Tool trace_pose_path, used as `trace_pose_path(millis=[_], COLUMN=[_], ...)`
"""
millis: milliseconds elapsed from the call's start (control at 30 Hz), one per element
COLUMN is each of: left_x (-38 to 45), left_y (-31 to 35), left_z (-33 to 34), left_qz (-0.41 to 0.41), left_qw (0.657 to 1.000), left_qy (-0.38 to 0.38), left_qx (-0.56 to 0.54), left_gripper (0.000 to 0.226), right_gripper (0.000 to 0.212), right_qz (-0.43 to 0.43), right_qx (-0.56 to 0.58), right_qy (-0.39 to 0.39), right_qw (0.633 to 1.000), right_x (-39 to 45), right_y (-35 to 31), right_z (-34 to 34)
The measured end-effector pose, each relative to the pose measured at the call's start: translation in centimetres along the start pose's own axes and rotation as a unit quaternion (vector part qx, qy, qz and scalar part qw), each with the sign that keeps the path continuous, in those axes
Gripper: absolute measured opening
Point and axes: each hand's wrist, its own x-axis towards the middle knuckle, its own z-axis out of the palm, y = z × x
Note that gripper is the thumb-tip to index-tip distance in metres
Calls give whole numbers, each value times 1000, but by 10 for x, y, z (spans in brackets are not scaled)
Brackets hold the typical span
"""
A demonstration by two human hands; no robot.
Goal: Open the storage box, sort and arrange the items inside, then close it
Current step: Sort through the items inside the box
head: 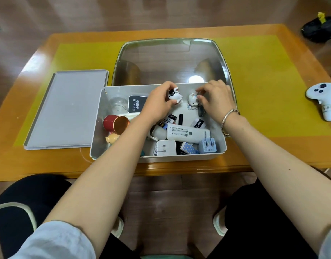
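A wooden tabletop with a yellow mat sits over a brown floor, and the open storage box stands near its front edge. Both hands are inside the box at the far wall. The left hand curls its fingers around a little white toy figure with a black cap. The right hand pinches a second white toy figure just beside the first. These toys look small, light and hard, and thin bits could snap, so it seems best to hold them by the round body. The box is full of mixed things: a long white charger, a white plug, a blue plug, a red tin, a clear jar, a black Wi-Fi box and batteries. They lie in a jumble, some touching. The grey lid lies flat to the left of the box. A see-through tray sits behind it. A white controller rests well apart on the right.
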Motion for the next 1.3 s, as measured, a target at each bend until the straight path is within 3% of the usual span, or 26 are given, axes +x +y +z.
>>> trace_pose_path(millis=[200, 567, 833, 1300], left_x=[10, 0, 5, 5], left_y=[-2, -4, 3, 4], left_z=[14, 22, 29, 32], left_qz=[29, 32, 50, 47], left_qw=[990, 982, 977, 977], left_qy=[-72, 19, 23, 29], left_qx=[118, 185, 206, 207], left_gripper=[37, 37, 30, 28], right_gripper=[19, 27, 27, 27], right_qz=[1, -9, -20, -15], right_qx=[11, -21, -89, -83], right_qy=[15, 1, -21, -23], right_qw=[1000, 1000, 996, 996], right_x=[0, 3, 9, 11], right_y=[0, 0, -1, -2], right_z=[3, 6, 8, 7])
